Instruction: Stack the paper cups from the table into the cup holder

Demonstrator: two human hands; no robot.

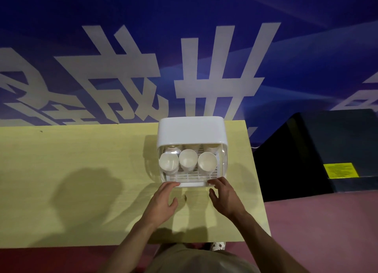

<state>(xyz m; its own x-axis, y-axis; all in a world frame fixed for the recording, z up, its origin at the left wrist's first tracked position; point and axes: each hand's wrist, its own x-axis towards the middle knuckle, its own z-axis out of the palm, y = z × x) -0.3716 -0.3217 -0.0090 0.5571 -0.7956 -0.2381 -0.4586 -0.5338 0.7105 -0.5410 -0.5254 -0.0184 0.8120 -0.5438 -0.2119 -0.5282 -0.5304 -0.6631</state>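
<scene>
A deep blue wall banner with large pale characters (143, 68) fills the space behind everything. Below it stretches a pale yellow-green rectangular tabletop (71, 170), and to its right sits a big black box with a yellow label (327, 150) on the reddish floor (327, 232).

On the far right part of the table stands the white plastic cup holder with a clear front cover and a slatted tray (191, 133). Its tray sticks out toward the person, and three white paper cups (187, 159) stand side by side in the front row, mouths tilted toward the viewer (more cups show dimly behind them, under the white hood, though how many is hard to tell).

The person stands at the near edge of the table, both bare forearms reaching forward. The left hand (161, 199) lies with fingers straight and close together, the fingertips touching the front left edge of the tray, thumb held out to the side. The right hand (225, 197) has its fingers slightly bent and loosely spread, the tips resting on the front right corner of the tray, thumb apart below them. Neither hand holds a cup.
</scene>
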